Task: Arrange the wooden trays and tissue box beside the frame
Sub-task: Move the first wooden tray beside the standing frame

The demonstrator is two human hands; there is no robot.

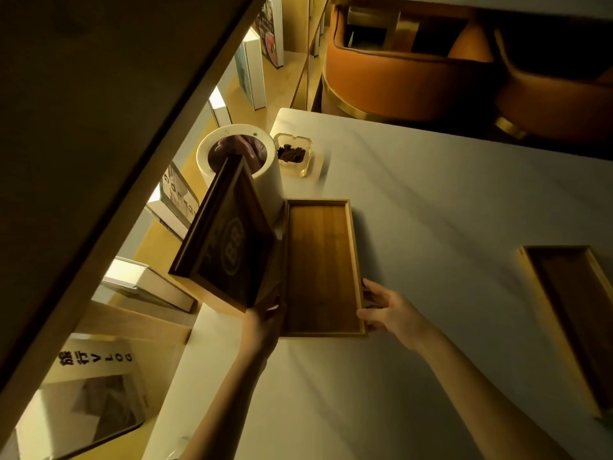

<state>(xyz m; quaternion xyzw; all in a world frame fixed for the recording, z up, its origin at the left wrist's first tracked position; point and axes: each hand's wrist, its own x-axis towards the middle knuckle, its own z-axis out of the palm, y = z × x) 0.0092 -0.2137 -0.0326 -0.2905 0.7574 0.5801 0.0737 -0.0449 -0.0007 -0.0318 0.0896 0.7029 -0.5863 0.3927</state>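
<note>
A long, shallow wooden tray lies flat on the pale table, lengthwise away from me. My right hand grips the tray's near right edge. A dark frame with a round emblem stands tilted at the table's left edge, right beside the tray. My left hand is at the frame's lower corner, touching the tray's left side; its fingers are partly hidden. A second, darker wooden tray lies at the right edge of the view. No tissue box is visible.
A white cylindrical bin with a purple liner stands behind the frame. A glass ashtray sits at the table's far left corner. Books and boxes fill the shelf on the left. Orange chairs stand beyond the table.
</note>
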